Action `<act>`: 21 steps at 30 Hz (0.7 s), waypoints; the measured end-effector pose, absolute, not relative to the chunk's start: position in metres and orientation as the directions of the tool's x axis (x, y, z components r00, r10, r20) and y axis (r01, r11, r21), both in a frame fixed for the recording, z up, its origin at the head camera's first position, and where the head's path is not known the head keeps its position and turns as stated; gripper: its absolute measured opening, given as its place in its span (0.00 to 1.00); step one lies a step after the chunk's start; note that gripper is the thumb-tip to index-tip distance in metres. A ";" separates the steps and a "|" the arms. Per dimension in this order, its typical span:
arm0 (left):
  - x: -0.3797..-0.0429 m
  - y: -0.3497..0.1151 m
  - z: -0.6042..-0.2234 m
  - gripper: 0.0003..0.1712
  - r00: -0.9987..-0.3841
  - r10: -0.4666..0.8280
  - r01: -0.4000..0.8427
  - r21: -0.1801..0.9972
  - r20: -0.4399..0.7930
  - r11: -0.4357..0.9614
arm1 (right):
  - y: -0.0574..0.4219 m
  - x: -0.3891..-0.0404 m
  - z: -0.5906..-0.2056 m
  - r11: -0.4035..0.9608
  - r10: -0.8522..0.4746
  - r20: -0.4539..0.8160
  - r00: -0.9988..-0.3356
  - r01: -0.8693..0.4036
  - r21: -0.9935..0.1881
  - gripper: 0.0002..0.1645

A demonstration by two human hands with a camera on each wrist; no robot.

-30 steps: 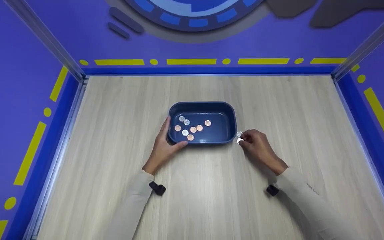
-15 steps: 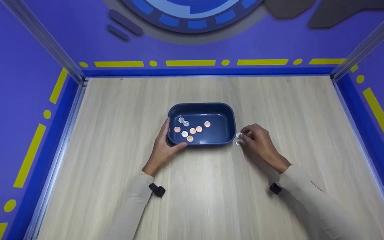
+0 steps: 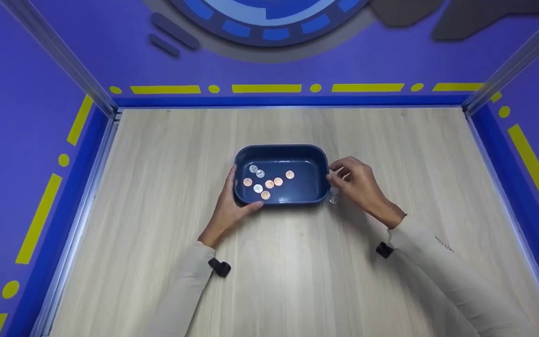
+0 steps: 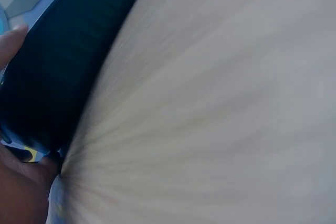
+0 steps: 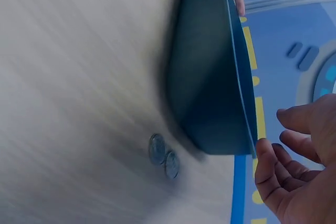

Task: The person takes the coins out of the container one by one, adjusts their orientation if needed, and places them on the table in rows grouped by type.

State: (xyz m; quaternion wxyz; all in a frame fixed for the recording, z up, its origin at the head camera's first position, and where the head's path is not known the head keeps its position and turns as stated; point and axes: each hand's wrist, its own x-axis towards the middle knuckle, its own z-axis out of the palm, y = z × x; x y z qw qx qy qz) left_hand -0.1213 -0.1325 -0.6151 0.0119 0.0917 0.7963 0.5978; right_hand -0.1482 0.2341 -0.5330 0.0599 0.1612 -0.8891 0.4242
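Observation:
A dark blue rectangular box (image 3: 304, 203) with rounded corners rests on the table in front of me. Several copper-coloured coins and three silver coins (image 3: 258, 188) lie on its floor, mostly toward the left. My left hand (image 3: 227, 208) grips the box's left end, thumb along the front rim and fingers against the side. At the right end, my right hand (image 3: 356, 182) has its thumb tip right at the rim, with the fingers loosely bent and nothing between them. Below it on the table, two silver coins (image 5: 157, 149) lie close together beside the box wall.
The pale wood table (image 3: 279, 271) is bordered by metal rails and blue-purple walls (image 3: 269, 75) with yellow markings at the back and both sides. A small black wrist camera (image 3: 219, 267) sits by the left sleeve, another (image 3: 384, 250) by the right.
My right hand has left the two silver coins beside the box and moved up and slightly left to the right rim. The left hand keeps its hold on the box.

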 end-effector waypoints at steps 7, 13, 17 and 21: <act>-0.131 -0.133 -0.610 0.93 -0.977 0.185 0.153 0.946 0.102 0.286 | 0.214 -0.157 -0.528 0.570 -0.322 0.232 -0.918 -0.384 -0.726 0.13; -0.133 -0.136 -0.609 0.91 -0.972 0.227 0.131 0.933 0.055 0.335 | 0.197 -0.166 -0.529 0.566 -0.378 0.196 -0.905 -0.393 -0.725 0.15; -0.131 -0.136 -0.610 0.86 -0.976 0.215 0.109 0.929 0.033 0.353 | 0.189 -0.170 -0.531 0.571 -0.399 0.171 -0.901 -0.390 -0.722 0.17; -0.131 -0.134 -0.610 0.84 -0.979 0.204 0.091 0.932 0.019 0.350 | 0.182 -0.174 -0.533 0.563 -0.425 0.155 -0.892 -0.395 -0.726 0.18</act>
